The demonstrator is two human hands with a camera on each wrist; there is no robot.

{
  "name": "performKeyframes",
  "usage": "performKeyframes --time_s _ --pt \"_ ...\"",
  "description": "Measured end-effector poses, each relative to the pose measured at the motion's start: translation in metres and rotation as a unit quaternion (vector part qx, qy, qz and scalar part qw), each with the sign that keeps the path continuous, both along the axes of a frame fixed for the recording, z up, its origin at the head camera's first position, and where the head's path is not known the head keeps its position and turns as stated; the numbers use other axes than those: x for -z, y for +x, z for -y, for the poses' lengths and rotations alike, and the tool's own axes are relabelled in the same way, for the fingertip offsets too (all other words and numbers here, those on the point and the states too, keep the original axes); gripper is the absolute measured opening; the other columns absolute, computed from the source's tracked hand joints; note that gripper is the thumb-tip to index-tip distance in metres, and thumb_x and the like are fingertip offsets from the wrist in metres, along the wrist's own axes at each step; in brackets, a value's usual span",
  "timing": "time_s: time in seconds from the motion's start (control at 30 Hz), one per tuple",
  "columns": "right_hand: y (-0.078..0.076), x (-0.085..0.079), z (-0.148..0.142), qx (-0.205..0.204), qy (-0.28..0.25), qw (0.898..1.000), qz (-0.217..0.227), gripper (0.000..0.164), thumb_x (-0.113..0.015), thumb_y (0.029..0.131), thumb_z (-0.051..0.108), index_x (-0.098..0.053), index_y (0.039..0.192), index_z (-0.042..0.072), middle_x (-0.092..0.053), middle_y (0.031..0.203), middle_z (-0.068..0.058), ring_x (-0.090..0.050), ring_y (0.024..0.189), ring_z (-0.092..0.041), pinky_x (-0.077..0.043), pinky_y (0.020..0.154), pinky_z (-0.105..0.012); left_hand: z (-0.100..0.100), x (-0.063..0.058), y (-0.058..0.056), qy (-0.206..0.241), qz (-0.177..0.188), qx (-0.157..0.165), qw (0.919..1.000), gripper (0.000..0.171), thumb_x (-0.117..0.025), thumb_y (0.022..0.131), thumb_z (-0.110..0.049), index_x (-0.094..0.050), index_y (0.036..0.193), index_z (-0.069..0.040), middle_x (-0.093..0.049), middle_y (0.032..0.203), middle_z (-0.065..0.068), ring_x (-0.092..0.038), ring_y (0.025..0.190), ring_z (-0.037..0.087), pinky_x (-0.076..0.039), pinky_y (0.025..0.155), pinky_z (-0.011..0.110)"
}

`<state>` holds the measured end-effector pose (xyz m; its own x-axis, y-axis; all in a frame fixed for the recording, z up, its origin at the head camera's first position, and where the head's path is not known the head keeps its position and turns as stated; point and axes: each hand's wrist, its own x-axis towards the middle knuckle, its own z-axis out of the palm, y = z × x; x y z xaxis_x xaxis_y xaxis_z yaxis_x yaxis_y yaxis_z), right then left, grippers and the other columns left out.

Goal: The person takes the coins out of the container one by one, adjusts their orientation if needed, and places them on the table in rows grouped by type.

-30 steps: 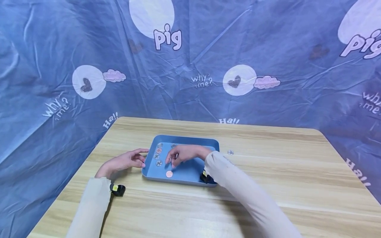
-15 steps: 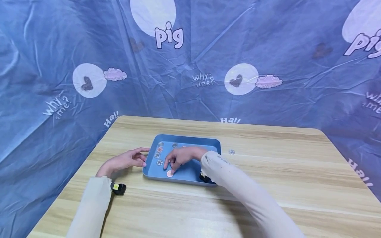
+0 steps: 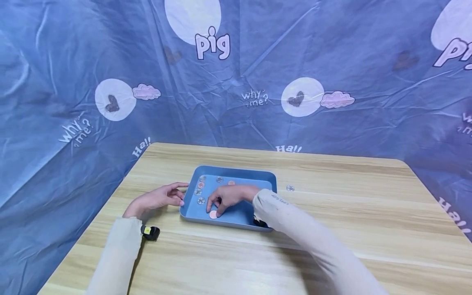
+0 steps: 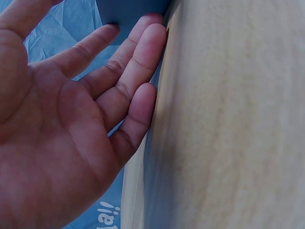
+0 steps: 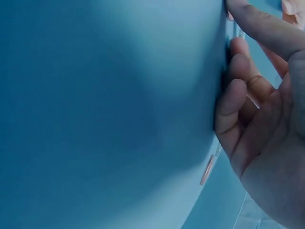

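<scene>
My right hand [image 3: 229,196] reaches over the blue tray [image 3: 239,224], its thumb and index finger at the edges of a copper-coloured coin [image 3: 213,214] lying near the tray's front wall. In the right wrist view only a sliver of that coin [image 5: 230,16] shows beneath the thumb; the other fingers are bent against the tray floor. My left hand [image 3: 158,198] lies beside the tray's left wall with loosely bent fingers, fingertips against or very close to it. Silver coins [image 3: 200,200] and another copper-coloured coin [image 3: 200,185] form a column along the tray's left side.
Along the back of the tray are a silver coin [image 3: 219,179] and a copper-coloured coin [image 3: 231,182]. One silver coin [image 3: 290,188] lies on the wooden table [image 3: 350,205], right of the tray. A printed blue cloth [image 3: 250,61] hangs behind the table.
My right hand has come down to the front copper-coloured coin, thumb first, and the index finger has moved in to its other side. The left hand stays by the tray; the view shifts slightly.
</scene>
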<state>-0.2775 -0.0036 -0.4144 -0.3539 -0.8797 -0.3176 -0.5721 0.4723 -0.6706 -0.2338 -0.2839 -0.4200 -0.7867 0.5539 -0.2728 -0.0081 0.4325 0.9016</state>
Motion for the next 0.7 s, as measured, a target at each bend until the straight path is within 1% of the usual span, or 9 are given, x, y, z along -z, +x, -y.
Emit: performKeyframes --time_s 0.1,0.27,0.43,0.6,0.7 --pt "0.002 0.001 0.0 -0.004 -0.009 1.0 -0.01 0.02 -0.073 0.085 0.014 -0.073 0.105 0.019 -0.05 0.065 0.008 -0.043 0.06 -0.005 -0.035 0.06 -0.017 0.0 0.001 0.0 0.005 0.001 0.003 1.0 0.078 -0.067 0.091 -0.015 -0.02 0.149 0.008 -0.057 0.118 0.025 -0.06 0.097 0.008 -0.046 0.088 0.016" --pt "0.006 0.0 0.0 -0.014 -0.009 0.999 -0.037 0.017 -0.073 0.086 0.014 -0.074 0.101 0.02 -0.05 0.067 0.009 -0.044 0.062 -0.004 -0.036 0.06 -0.016 0.0 0.002 0.001 0.008 0.003 0.001 1.0 0.078 -0.067 0.09 -0.014 -0.02 0.149 0.008 -0.056 0.12 0.028 -0.06 0.097 0.008 -0.046 0.088 0.015" --pt "0.008 -0.004 0.0 -0.029 0.013 0.997 -0.067 0.014 -0.072 0.087 0.014 -0.072 0.098 0.021 -0.05 0.071 0.009 -0.044 0.065 -0.004 -0.037 0.063 -0.016 -0.001 0.002 0.001 0.008 0.007 -0.005 0.9999 0.078 -0.067 0.09 -0.015 -0.021 0.149 0.007 -0.057 0.12 0.025 -0.06 0.097 0.008 -0.046 0.089 0.016" --pt "0.012 -0.009 -0.001 -0.041 0.03 0.994 -0.094 0.011 -0.072 0.086 0.012 -0.069 0.094 0.019 -0.051 0.075 0.009 -0.046 0.069 -0.004 -0.038 0.065 -0.016 -0.001 0.002 0.001 0.004 0.003 -0.007 1.0 0.077 -0.067 0.09 -0.015 -0.022 0.149 0.006 -0.057 0.119 0.024 -0.06 0.097 0.008 -0.046 0.089 0.015" --pt "0.013 -0.011 -0.001 -0.046 0.04 0.99 -0.13 0.012 -0.072 0.086 0.012 -0.066 0.093 0.02 -0.053 0.078 0.009 -0.048 0.072 -0.003 -0.039 0.068 -0.016 -0.001 0.001 0.001 0.006 -0.003 -0.002 1.0 0.077 -0.067 0.09 -0.015 -0.021 0.148 0.008 -0.057 0.119 0.026 -0.06 0.097 0.008 -0.046 0.089 0.016"
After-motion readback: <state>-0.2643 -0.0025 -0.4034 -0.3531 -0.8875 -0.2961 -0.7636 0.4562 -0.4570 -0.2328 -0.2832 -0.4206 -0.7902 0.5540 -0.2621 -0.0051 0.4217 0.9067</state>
